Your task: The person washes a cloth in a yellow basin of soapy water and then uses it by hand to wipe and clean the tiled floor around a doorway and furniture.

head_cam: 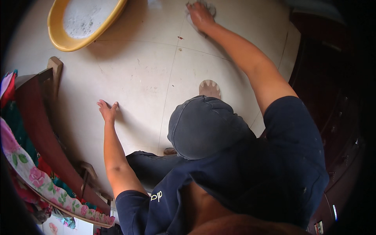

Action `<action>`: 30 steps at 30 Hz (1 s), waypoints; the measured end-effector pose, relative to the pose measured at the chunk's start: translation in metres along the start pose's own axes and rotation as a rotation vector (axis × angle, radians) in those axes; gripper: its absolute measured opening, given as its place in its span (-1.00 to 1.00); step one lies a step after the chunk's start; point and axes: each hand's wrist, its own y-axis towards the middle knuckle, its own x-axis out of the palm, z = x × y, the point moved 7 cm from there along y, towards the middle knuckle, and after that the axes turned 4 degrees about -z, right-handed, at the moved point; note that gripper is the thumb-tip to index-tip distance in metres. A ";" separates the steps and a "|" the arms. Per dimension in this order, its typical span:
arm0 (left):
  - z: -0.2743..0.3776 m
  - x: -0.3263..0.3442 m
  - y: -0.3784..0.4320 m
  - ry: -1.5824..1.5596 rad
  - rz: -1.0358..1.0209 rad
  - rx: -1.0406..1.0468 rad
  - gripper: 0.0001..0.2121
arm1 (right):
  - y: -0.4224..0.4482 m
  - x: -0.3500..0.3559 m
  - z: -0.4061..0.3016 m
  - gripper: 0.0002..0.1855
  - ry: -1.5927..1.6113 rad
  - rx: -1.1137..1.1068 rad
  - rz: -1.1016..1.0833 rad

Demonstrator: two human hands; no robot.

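My right hand point(201, 16) is stretched far forward at the top and presses a wet-looking grey cloth point(209, 9) against the pale tiled floor point(141, 70). My fingers lie over the cloth, and the hand is slightly blurred. Down at the left, my left hand point(108, 110) touches the floor with its fingers spread and nothing in them. A yellow plastic basin point(69, 45) of foamy water point(85, 17) stands on the floor at the upper left. Small dark and reddish marks point(180, 38) show on the tiles between the hands.
At the left is a wooden bed frame point(44, 117) with floral bedding point(38, 176) and a wooden leg point(55, 70). Dark wooden furniture point(326, 97) stands along the right. My bent knee point(202, 126) and the front of my shoe point(209, 88) are in the lower middle.
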 end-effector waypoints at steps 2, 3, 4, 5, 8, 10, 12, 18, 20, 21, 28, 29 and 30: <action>0.015 0.001 0.003 -0.006 -0.039 0.001 -0.06 | 0.020 -0.001 0.019 -0.65 0.022 0.051 0.071; 0.016 0.001 0.002 0.000 -0.051 0.012 -0.06 | 0.022 0.003 0.026 -0.65 -0.026 0.011 0.072; 0.019 0.000 0.002 0.006 -0.065 0.025 -0.06 | 0.018 0.007 0.034 -0.65 -0.076 -0.026 0.073; 0.018 0.000 0.001 0.002 -0.070 0.024 -0.06 | 0.004 0.009 0.026 -0.64 -0.086 -0.066 0.079; 0.003 -0.006 -0.013 -0.026 -0.033 -0.007 -0.06 | -0.065 0.004 -0.011 -0.62 -0.112 -0.215 0.029; 0.003 -0.008 -0.015 -0.010 -0.032 -0.033 -0.06 | -0.061 0.007 -0.007 -0.58 -0.074 -0.186 -0.064; -0.003 -0.005 -0.019 -0.004 -0.032 -0.053 -0.06 | -0.042 0.007 -0.004 -0.57 -0.059 -0.156 -0.074; 0.006 0.001 0.002 -0.011 -0.017 0.042 -0.08 | -0.007 -0.002 0.025 -0.60 -0.275 -0.106 0.446; 0.003 -0.001 0.001 -0.027 -0.004 0.033 -0.09 | -0.039 0.006 -0.003 -0.64 -0.136 -0.083 0.364; 0.002 -0.001 -0.001 -0.033 -0.002 0.026 -0.10 | -0.059 0.012 -0.021 -0.59 -0.067 -0.070 0.318; 0.004 -0.003 0.001 -0.106 -0.020 -0.012 -0.22 | -0.142 0.113 -0.215 -0.70 0.588 -0.211 -0.229; 0.002 -0.002 0.004 -0.110 -0.026 0.000 -0.24 | -0.144 0.112 -0.249 -0.73 0.587 -0.388 -0.272; -0.002 0.001 0.009 -0.114 -0.029 0.014 -0.25 | -0.148 0.109 -0.281 -0.74 0.596 -0.560 -0.314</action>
